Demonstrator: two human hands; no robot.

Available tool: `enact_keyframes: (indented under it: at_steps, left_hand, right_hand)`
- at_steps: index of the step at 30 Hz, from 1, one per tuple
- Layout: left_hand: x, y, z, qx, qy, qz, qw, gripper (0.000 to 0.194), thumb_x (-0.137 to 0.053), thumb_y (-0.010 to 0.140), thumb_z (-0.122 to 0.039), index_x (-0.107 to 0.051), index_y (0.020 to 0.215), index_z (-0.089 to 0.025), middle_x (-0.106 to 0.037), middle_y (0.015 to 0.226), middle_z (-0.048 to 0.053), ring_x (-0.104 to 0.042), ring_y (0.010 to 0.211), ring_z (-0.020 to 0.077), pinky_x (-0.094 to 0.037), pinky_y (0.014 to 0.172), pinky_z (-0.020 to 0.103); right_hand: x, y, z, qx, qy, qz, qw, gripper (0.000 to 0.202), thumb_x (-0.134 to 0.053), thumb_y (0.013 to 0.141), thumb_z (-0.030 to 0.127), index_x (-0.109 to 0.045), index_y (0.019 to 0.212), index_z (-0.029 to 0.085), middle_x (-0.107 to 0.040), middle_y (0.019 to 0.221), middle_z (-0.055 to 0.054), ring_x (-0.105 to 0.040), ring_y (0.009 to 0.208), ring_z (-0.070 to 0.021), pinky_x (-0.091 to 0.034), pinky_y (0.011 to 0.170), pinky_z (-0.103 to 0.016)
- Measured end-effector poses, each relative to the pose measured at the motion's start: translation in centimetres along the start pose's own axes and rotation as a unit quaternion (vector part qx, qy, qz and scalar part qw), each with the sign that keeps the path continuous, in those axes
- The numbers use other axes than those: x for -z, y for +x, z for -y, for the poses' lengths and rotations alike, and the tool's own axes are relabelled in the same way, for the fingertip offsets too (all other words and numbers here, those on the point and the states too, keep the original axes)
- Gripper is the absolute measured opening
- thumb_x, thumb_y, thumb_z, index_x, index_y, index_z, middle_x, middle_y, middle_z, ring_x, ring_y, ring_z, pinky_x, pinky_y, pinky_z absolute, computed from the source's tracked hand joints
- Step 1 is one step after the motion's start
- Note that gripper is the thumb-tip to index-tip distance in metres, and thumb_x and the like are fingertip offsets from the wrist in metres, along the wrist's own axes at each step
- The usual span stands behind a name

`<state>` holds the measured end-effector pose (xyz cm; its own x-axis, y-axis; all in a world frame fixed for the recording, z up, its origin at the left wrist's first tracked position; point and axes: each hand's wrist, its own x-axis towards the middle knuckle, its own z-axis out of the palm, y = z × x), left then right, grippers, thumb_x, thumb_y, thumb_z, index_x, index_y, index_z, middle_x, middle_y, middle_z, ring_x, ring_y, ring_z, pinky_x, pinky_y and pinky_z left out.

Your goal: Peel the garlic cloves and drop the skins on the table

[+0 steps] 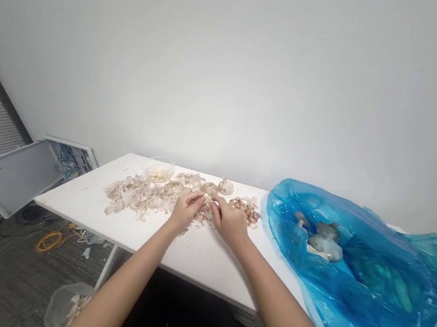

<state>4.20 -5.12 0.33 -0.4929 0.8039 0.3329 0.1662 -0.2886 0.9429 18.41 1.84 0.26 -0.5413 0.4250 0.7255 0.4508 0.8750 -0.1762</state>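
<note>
My left hand [186, 209] and my right hand [230, 221] meet over the middle of the white table [80, 201]. Between their fingertips is a small pale garlic clove [207, 197], pinched from both sides and partly hidden by the fingers. Just behind the hands lies a garlic bulb [210, 188], with another whole bulb [225, 187] to its right. Unpeeled cloves [247, 209] are piled beside my right hand. A broad heap of papery garlic skins [141, 195] spreads to the left of my left hand.
A clear container with peeled cloves [158, 173] stands at the table's back left. On the right, a large blue plastic bag [300, 200] holds more bulbs. Below are a clear bin [60, 305] with skins and a coiled yellow cable [49, 241]. An open wall panel [16, 173] is at left.
</note>
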Motion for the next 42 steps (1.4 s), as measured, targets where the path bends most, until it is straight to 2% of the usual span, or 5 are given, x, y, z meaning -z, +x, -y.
enact_keyframes:
  at_steps: [9, 14, 24, 34, 42]
  left_hand:
    - [0.7, 0.2, 1.4, -0.004, -0.019, -0.020, 1.000, 0.034, -0.071, 0.074, -0.041, -0.070, 0.094, -0.013, -0.068, 0.077, 0.005, -0.063, 0.067, 0.0146, -0.051, 0.064, 0.027]
    - [0.8, 0.1, 1.6, -0.015, -0.009, -0.009, 1.000, 0.033, -0.069, 0.076, -0.041, -0.071, 0.093, -0.014, -0.070, 0.082, 0.007, -0.066, 0.072, 0.0164, -0.053, 0.069, 0.028]
    - [0.6, -0.2, 0.9, -0.055, 0.053, -0.002, 0.997, 0.032, -0.060, 0.082, -0.042, -0.071, 0.094, -0.015, -0.070, 0.077, 0.006, -0.065, 0.069, 0.0171, -0.052, 0.064, 0.027]
    - [0.2, 0.1, 1.1, -0.121, 0.088, -0.010, 0.989, 0.025, -0.063, 0.080, -0.039, -0.074, 0.088, -0.018, -0.072, 0.079, 0.005, -0.064, 0.069, 0.0172, -0.050, 0.065, 0.027]
    - [0.3, 0.1, 1.4, -0.123, 0.124, 0.001, 0.985, 0.026, -0.060, 0.082, -0.039, -0.074, 0.089, -0.018, -0.070, 0.074, 0.004, -0.061, 0.064, 0.0162, -0.047, 0.062, 0.027]
  right_hand:
    - [-0.3, -0.3, 0.4, -0.036, -0.052, -0.033, 0.997, 0.031, -0.043, 0.096, 0.034, -0.070, 0.092, 0.020, -0.069, 0.066, -0.002, -0.058, 0.054, -0.0108, -0.019, 0.051, -0.024]
    - [0.0, -0.2, 0.1, 0.012, -0.027, -0.056, 0.998, 0.034, -0.039, 0.098, 0.035, -0.070, 0.098, 0.020, -0.073, 0.079, -0.002, -0.063, 0.062, -0.0100, -0.028, 0.055, -0.022]
    - [0.1, -0.4, -0.2, 0.008, -0.063, -0.025, 0.998, 0.028, -0.045, 0.095, 0.032, -0.071, 0.089, 0.022, -0.069, 0.066, 0.000, -0.059, 0.057, -0.0097, -0.029, 0.055, -0.022]
    - [0.2, -0.5, -0.8, -0.003, -0.045, 0.020, 0.999, 0.030, -0.044, 0.097, 0.036, -0.069, 0.108, 0.022, -0.073, 0.087, -0.003, -0.065, 0.077, -0.0111, -0.039, 0.066, -0.019]
    - [-0.1, -0.5, -1.3, -0.004, -0.048, 0.032, 0.998, 0.029, -0.045, 0.097, 0.033, -0.071, 0.102, 0.022, -0.072, 0.086, -0.003, -0.063, 0.076, -0.0116, -0.037, 0.065, -0.020]
